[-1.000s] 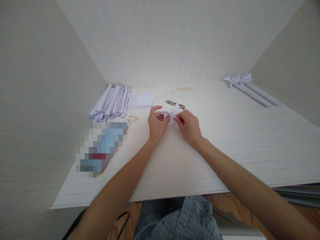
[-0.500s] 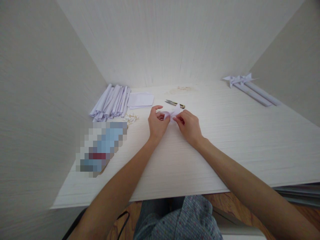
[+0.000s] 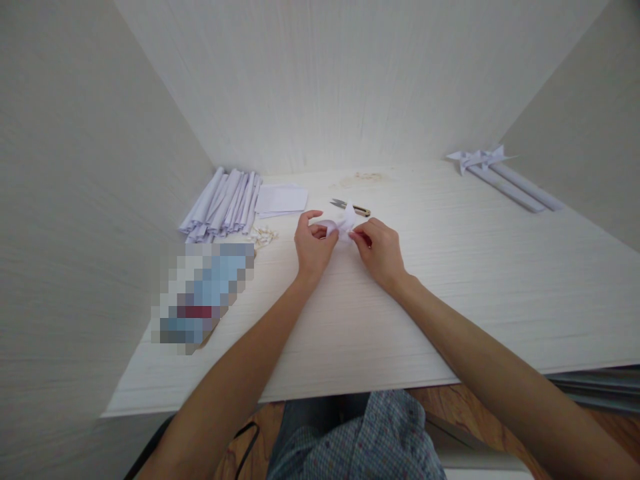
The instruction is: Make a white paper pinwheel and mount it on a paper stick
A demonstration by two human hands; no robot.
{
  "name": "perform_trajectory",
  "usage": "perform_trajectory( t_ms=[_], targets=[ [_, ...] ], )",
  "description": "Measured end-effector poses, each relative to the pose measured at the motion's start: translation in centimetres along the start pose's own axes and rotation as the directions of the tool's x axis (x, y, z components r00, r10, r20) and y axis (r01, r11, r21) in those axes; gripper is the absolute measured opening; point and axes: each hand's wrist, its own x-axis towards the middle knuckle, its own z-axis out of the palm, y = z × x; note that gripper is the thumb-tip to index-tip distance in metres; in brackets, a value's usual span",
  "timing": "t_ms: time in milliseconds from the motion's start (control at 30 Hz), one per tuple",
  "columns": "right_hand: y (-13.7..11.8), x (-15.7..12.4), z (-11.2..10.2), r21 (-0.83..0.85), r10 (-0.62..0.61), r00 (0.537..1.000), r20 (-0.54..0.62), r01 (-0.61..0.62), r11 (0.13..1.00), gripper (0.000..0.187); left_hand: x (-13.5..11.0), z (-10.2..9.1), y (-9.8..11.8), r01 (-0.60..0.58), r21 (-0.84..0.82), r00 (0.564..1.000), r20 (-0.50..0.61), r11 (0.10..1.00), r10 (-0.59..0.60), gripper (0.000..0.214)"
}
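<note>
Between my hands, over the middle of the table, is a white paper pinwheel with curled blades. My left hand pinches it from the left, thumb and fingers on the paper, index finger raised. My right hand is closed at the pinwheel's right side, its thumb and fingertips pressed together near the centre. A tiny pale bit shows at those fingertips, too small to name. Thread snips lie just behind the pinwheel, partly covered by a blade.
Rolled paper tubes are piled at the back left, beside square paper sheets. Small white and yellowish pieces lie before them. A blurred-out flat object rests at left. Pinwheels on paper sticks lie at right. Walls enclose three sides.
The pinwheel has turned slightly, its upright blade shifting left. My right fingertips have drawn a little to the right, and a pale bit shows there. My left hand has barely moved.
</note>
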Motion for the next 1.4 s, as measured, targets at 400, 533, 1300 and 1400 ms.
perform_trajectory(
  t_ms=[400, 533, 1300, 1400],
  targets=[
    [-0.06, 0.08, -0.14, 0.04, 0.001, 1.0, -0.024, 0.0, 0.999, 0.014, -0.04, 0.01, 0.14, 0.018, -0.033, 1.0, 0.021, 0.999, -0.018, 0.039],
    [-0.06, 0.08, -0.11, 0.038, 0.001, 1.0, -0.017, 0.0, 0.999, 0.015, -0.05, 0.03, 0.1, 0.015, -0.036, 0.999, 0.03, 0.999, -0.014, 0.039],
    [0.41, 0.16, -0.01, 0.038, 0.045, 0.998, -0.053, -0.043, 0.998, 0.019, -0.25, 0.17, 0.15, -0.026, -0.028, 0.997, 0.069, 0.999, 0.028, 0.038],
    [0.36, 0.17, -0.06, 0.042, 0.039, 0.998, -0.055, -0.037, 0.998, 0.018, -0.24, 0.16, 0.18, -0.022, -0.034, 0.997, 0.074, 0.999, 0.025, 0.038]
  ],
)
